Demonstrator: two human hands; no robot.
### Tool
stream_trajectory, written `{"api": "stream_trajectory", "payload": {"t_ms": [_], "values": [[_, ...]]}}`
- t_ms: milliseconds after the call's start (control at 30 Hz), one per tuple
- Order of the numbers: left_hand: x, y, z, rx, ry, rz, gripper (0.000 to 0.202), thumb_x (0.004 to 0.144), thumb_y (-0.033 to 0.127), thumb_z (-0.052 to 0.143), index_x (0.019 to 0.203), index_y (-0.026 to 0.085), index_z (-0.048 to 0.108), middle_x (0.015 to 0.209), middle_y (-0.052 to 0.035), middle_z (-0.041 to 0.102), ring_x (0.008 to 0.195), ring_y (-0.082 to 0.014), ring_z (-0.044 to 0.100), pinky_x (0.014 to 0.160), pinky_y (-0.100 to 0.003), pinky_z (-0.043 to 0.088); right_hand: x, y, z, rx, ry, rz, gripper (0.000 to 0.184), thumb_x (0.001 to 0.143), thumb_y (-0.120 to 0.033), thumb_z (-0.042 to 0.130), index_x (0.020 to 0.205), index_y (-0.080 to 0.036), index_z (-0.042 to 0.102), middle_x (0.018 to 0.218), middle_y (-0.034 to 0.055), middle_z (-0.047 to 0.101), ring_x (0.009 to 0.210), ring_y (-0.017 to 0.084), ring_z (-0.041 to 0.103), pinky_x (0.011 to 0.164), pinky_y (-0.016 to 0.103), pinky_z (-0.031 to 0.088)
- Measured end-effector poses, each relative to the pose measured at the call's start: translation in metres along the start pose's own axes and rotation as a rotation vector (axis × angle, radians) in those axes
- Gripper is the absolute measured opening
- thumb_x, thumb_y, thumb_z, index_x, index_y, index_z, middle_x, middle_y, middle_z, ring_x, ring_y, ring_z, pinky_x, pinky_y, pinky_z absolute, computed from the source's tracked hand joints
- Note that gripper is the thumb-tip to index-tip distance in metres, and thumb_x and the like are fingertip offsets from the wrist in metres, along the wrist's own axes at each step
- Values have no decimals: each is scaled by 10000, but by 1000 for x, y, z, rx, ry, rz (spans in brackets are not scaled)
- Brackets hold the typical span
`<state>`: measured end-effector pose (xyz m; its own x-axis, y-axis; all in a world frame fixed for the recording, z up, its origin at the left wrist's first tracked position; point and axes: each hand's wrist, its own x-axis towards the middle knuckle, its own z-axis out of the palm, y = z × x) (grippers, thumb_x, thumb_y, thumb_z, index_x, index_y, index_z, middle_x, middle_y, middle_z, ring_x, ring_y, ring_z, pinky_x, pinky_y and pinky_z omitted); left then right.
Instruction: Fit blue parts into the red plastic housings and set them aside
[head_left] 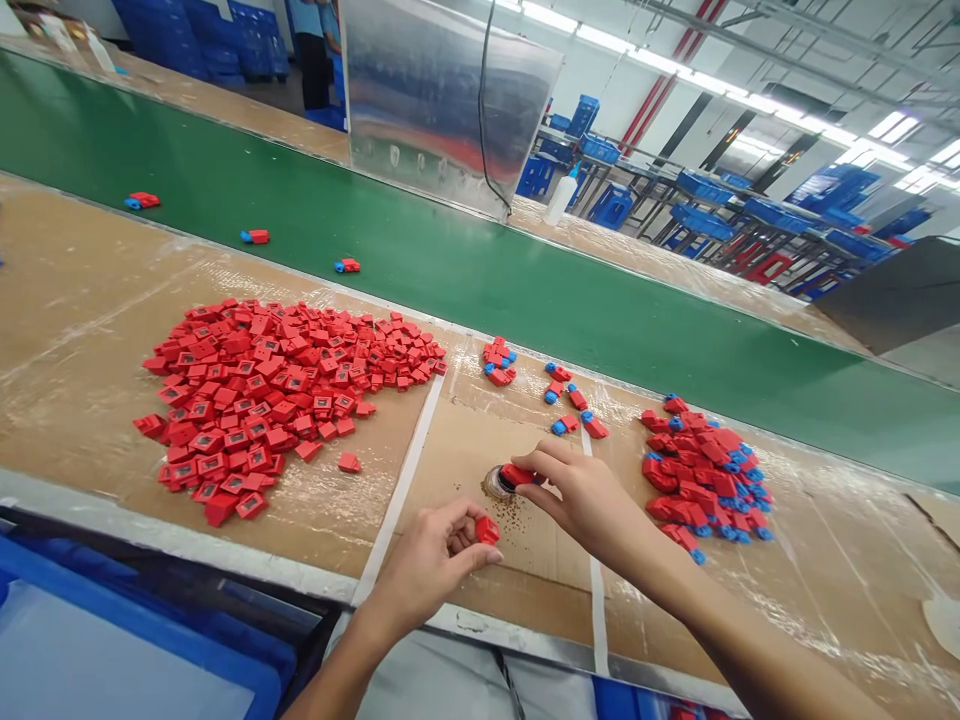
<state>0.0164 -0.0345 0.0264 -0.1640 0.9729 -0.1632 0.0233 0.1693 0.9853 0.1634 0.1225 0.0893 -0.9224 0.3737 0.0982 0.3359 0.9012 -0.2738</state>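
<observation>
Over the cardboard-lined surface [525, 570], the right hand [589, 495] is pinching a red plastic block [519, 475] against what seems a small round dish [495, 482]. The left hand [427, 565] is gripping another red block [487, 530], nearer the body.

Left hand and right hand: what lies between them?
In the head view: a red part held by the left hand, then brown specks on the cardboard, near the right hand.

the left hand [427, 565] sits low and near the body, its fingers [454, 520] curled inward against the thumb. the right hand [585, 490] reaches farther out, wrist bent downward, fingertips [540, 455] pinching forward, its forearm [739, 625] angled in from the lower right.
</observation>
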Motion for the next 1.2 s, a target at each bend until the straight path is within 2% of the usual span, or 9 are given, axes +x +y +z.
{"api": "stream_trajectory", "payload": {"t_ms": [200,367,533,633,700,767,1000,1200], "values": [[1,-5,0,-101,-2,-13,133,803,268,692,876,178,627,690,37,573,655,-116,495,594,-207,362,2,0,1,-33,-13,7,39,905,-185,610,935,-209,604,872,48,622,753,197,613,629,286,462],[-1,-11,4,-299,-8,-74,190,788,260,709,919,169,606,717,27,599,663,-115,546,622,-212,425,-3,-2,-13,76,63,9,106,958,-269,549,1018,-209,613,908,68,638,804,206,624,667,304,478],[-2,-12,7,-377,-13,-96,195,777,229,705,931,162,607,742,13,631,689,-121,583,653,-223,465,-16,-1,-15,410,120,200,208,939,-381,583,1041,-212,645,909,52,679,756,187,636,690,322,511],[-1,-10,7,-359,-39,-89,168,789,225,687,931,159,624,729,12,633,682,-120,574,654,-223,466,-25,-1,-6,678,101,345,277,916,-426,607,1074,-201,645,928,52,703,790,197,663,727,332,541],[-1,-9,7,-343,-54,-77,151,798,216,673,933,159,638,733,13,626,692,-117,560,658,-217,457,-29,-4,-2,780,75,387,288,920,-428,604,1092,-200,643,949,52,706,814,196,667,750,329,543],[-1,-9,7,-338,-63,-64,147,804,200,663,944,160,648,749,14,616,712,-114,547,670,-213,445,-33,-9,0,784,79,370,260,921,-402,611,1093,-211,648,973,44,700,829,190,660,765,322,533],[-1,-7,6,-294,-64,-16,183,827,205,661,1006,169,673,782,10,619,745,-120,536,698,-221,414,-41,-29,4,566,62,209,151,946,-254,591,1086,-235,644,942,12,658,790,152,595,724,278,470],[-3,-7,5,-270,-79,2,246,838,233,665,1076,174,683,826,-10,652,792,-150,566,724,-247,415,-42,-33,7,547,13,192,153,946,-214,585,1090,-225,634,915,11,627,787,148,581,702,265,446]]}}
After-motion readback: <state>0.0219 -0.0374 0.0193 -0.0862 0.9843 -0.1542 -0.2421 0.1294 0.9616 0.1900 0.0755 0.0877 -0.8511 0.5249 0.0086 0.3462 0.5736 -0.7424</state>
